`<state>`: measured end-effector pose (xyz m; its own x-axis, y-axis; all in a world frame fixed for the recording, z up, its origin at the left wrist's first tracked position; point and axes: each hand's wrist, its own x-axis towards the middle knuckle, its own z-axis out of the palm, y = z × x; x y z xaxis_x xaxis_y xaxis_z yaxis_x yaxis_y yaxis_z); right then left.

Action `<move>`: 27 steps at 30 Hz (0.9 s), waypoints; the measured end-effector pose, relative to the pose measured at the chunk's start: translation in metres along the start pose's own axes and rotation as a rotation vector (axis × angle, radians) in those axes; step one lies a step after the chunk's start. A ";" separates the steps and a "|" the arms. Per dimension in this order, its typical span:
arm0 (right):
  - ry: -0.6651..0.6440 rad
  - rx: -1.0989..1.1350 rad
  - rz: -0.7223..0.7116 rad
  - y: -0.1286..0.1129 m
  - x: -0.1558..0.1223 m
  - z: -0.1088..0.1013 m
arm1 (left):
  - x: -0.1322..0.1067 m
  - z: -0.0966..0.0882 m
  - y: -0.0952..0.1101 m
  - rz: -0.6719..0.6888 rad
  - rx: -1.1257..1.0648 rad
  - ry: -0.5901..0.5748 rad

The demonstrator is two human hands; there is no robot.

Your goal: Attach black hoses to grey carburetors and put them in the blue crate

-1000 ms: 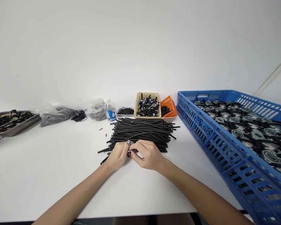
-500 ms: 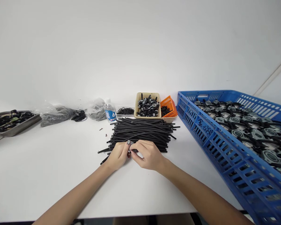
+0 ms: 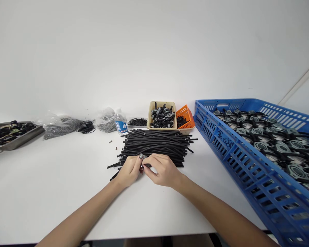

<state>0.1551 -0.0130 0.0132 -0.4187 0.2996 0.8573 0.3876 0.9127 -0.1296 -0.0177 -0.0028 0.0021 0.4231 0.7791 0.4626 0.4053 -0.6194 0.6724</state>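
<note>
My left hand [image 3: 130,171] and my right hand [image 3: 163,170] meet over the near edge of a pile of black hoses [image 3: 154,145]. Between their pinched fingertips is a small grey-and-black part [image 3: 147,165]. Fingers hide most of it, so its kind cannot be told. The left thumb presses from the left; the right thumb and forefinger close on it from the right. The hoses lie roughly side by side across the white table, some ends sticking out to the left.
Behind the hoses stand a beige bin [image 3: 149,118] of black-and-grey fittings, a tilted orange basket [image 3: 191,120] and a plastic bottle [image 3: 121,125]. A large blue crate [image 3: 237,151] of metal-and-hose parts fills the right. Leftward are bags of small parts [image 3: 61,127] and a metal tray [image 3: 18,143].
Both hands stay closed together in nearly the same place and pose. The view has shifted very slightly; nothing has visibly been taken up or let go.
</note>
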 end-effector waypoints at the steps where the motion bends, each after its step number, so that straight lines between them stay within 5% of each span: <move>1: 0.002 0.000 -0.002 0.000 0.000 0.000 | 0.000 0.000 0.000 -0.001 -0.001 -0.001; 27: -0.001 -0.001 -0.001 -0.001 0.001 -0.002 | -0.001 0.000 0.002 -0.011 -0.007 -0.009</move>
<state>0.1557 -0.0138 0.0154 -0.4204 0.2988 0.8567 0.3877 0.9128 -0.1281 -0.0173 -0.0047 0.0038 0.4260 0.7849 0.4500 0.4039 -0.6100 0.6817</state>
